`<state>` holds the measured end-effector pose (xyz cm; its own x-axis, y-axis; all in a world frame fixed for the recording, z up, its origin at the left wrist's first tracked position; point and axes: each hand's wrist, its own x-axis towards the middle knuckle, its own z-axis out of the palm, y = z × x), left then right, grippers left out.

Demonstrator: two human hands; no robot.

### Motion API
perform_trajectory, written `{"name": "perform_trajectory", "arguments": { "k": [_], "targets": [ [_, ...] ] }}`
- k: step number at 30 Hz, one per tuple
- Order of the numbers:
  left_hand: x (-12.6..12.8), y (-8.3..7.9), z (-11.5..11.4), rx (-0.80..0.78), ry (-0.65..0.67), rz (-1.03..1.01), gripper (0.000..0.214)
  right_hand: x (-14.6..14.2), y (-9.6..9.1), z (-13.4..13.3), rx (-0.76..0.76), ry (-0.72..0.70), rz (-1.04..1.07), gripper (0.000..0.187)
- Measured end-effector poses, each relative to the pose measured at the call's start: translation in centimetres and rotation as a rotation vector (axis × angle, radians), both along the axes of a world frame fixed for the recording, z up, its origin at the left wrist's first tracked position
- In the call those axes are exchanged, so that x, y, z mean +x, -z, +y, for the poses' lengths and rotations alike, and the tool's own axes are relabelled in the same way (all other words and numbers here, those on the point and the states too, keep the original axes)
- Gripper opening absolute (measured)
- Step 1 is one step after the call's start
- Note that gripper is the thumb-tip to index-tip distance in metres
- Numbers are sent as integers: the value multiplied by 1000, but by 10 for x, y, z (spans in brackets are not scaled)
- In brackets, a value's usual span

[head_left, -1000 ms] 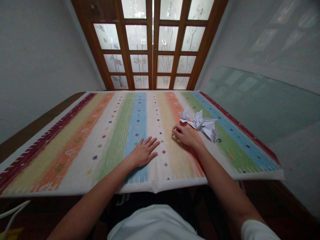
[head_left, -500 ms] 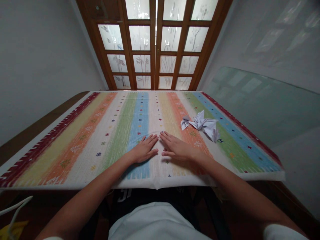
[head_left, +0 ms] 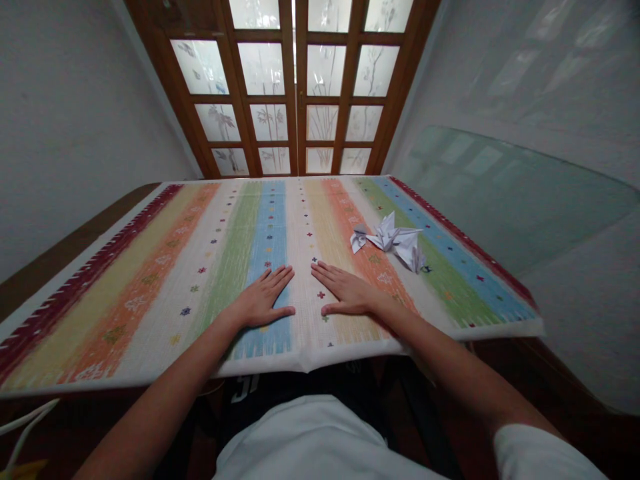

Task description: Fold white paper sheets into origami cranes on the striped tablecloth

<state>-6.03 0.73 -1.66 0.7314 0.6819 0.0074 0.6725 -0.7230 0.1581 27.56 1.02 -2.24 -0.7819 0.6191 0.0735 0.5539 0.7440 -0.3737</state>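
Palm down on the striped tablecloth, my left hand lies over the blue stripe with its thumb held out to the side. My right hand rests flat on the cloth over the white and yellow stripes, its thumb also apart. A strip of bare cloth separates the two hands, and neither holds anything. Beyond my right hand sits a small group of folded white paper pieces, which look like origami; a smaller piece is at its left end.
Wooden doors with patterned glass panes stand behind the far table edge. A greenish glass sheet leans along the right wall. White cable hangs at the lower left, beside something yellow.
My hands have moved apart; the gap between their fingertips is wider, the left having shifted left. The whole view has shifted slightly. The paper pieces stay in place on the cloth.
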Motion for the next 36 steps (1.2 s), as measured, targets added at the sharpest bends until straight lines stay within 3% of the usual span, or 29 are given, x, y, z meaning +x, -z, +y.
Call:
{"name": "perform_trajectory", "arguments": {
  "k": [22,26,28,30,33,36],
  "targets": [
    [0,-2,4,-1,36,-16,112,-1,-3,4,-14,14,7,119],
    [1,-6,3,-34,23,-82,104,1,-12,6,-66,38,102,107],
    [1,-9,1,-26,17,-150,89,7,-22,11,-30,162,227,86],
    [2,-11,1,-8,15,-223,70,18,-35,22,85,414,362,66],
    [5,-15,1,14,-6,-303,50,38,-54,46,302,816,432,60],
    [7,-19,3,40,-46,-359,40,52,-64,70,296,1005,326,58]
  ]
}}
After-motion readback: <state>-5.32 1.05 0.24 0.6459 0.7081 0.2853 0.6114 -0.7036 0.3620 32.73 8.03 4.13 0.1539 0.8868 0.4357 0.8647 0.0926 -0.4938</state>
